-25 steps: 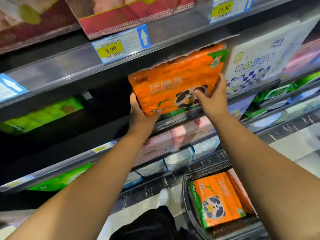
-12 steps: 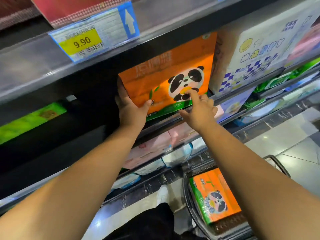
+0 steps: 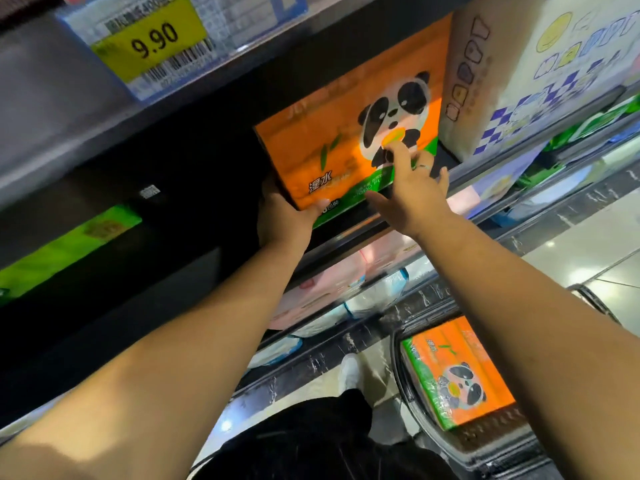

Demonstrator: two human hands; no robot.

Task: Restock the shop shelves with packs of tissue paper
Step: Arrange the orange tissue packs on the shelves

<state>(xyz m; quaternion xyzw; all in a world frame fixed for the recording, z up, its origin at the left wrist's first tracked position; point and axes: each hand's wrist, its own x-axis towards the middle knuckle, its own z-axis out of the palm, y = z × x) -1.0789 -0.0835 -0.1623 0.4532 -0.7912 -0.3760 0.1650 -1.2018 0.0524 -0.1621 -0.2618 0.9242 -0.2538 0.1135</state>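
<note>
Fingers [image 3: 398, 154] of the right hand [image 3: 412, 192] press on the orange tissue pack [image 3: 322, 143].

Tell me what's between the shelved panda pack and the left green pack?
Left of the panda pack: dark bare shelf and a small white tag, per head view.

Dark shelf space [image 3: 180, 188] gapes at centre left, with plenty of room to reach in. To its right the orange pack [image 3: 325, 147] blocks the bay, hard up beside the white pack [image 3: 519, 81] at upper right, no gap showing. The upper shelf edge [image 3: 52, 109] caps the opening, and a green pack [image 3: 69, 244] sits far left.
</note>
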